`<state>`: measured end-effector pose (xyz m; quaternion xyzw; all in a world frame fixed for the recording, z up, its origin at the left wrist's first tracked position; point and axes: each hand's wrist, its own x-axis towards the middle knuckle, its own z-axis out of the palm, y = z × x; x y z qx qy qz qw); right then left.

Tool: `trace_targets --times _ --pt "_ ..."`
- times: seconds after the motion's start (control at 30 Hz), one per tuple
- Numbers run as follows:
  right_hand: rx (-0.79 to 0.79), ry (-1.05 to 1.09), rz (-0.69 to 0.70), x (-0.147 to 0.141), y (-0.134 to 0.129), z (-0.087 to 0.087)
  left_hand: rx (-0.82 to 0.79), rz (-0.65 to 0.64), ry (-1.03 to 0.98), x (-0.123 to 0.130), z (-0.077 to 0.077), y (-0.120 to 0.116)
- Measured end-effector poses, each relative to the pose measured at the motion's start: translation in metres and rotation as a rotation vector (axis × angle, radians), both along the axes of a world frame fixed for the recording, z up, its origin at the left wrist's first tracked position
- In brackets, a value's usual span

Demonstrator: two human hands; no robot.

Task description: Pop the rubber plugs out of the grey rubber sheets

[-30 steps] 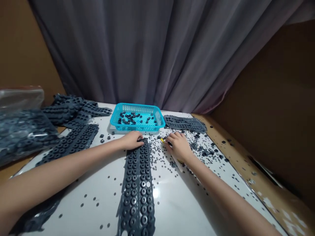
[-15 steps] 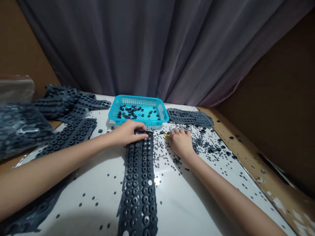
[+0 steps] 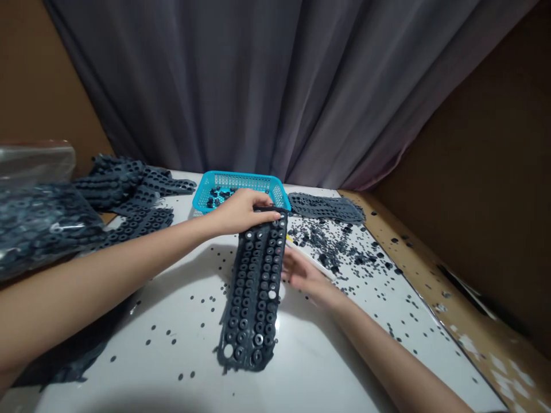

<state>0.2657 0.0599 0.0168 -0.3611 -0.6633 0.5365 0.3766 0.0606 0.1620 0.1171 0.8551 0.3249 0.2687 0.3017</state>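
Note:
My left hand (image 3: 245,212) pinches the far end of a dark rubber sheet (image 3: 253,287) moulded with rows of ring-shaped washers. That end is raised off the table, and the sheet slopes down toward me. A few holes in it show white. Beside the sheet's right edge is my right hand (image 3: 305,275), slightly blurred, its fingertips partly hidden behind the sheet. A slim white stick-like tool (image 3: 316,261) with a yellow tip lies along this hand, held in it; its exact kind does not show.
A blue plastic basket (image 3: 200,201) holding small black pieces stands behind my left hand. Small black discs (image 3: 340,246) litter the white table (image 3: 172,310). Another sheet (image 3: 327,207) lies right of the basket. At left are piled sheets (image 3: 112,178) and a clear bag (image 3: 43,223). A grey curtain hangs behind.
My left hand has lifted the far end of the sheet and shifted it right, partly covering the basket. My right hand has come nearer me and turned, with the white tool now showing.

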Motion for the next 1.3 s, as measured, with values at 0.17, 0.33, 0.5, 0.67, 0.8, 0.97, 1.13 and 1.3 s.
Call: trace_targets --times 0.17,0.33,0.5,0.67,0.8,0.97,1.13,1.3 --pt "-0.282 0.085 0.069 0.003 -0.037 -0.002 0.074 -0.045 -0.045 0.045 0.024 0.002" --pt "-0.21 -0.205 -0.342 0.095 -0.029 0.026 0.219 -0.08 -0.114 0.104 0.04 0.014" --pt "0.247 -0.655 -0.946 0.195 -0.023 0.042 0.184 -0.291 -0.203 0.143 0.018 0.01" --pt "0.602 -1.012 -1.148 0.222 -0.029 0.039 0.251 -0.391 -0.127 0.15 -0.019 -0.009" --pt "0.556 -0.795 -1.37 0.22 -0.021 0.037 0.259 -0.359 -0.137 0.154 -0.03 -0.017" --pt "0.456 -0.461 -1.298 0.217 0.002 0.031 0.17 -0.255 -0.175 0.155 -0.043 -0.018" --pt "0.58 -0.294 -1.178 0.21 0.012 0.036 0.158 -0.237 -0.195 0.138 -0.048 -0.013" --pt "0.557 0.172 -1.136 0.202 0.017 0.048 0.4 -0.299 -0.093 0.125 -0.05 -0.015"
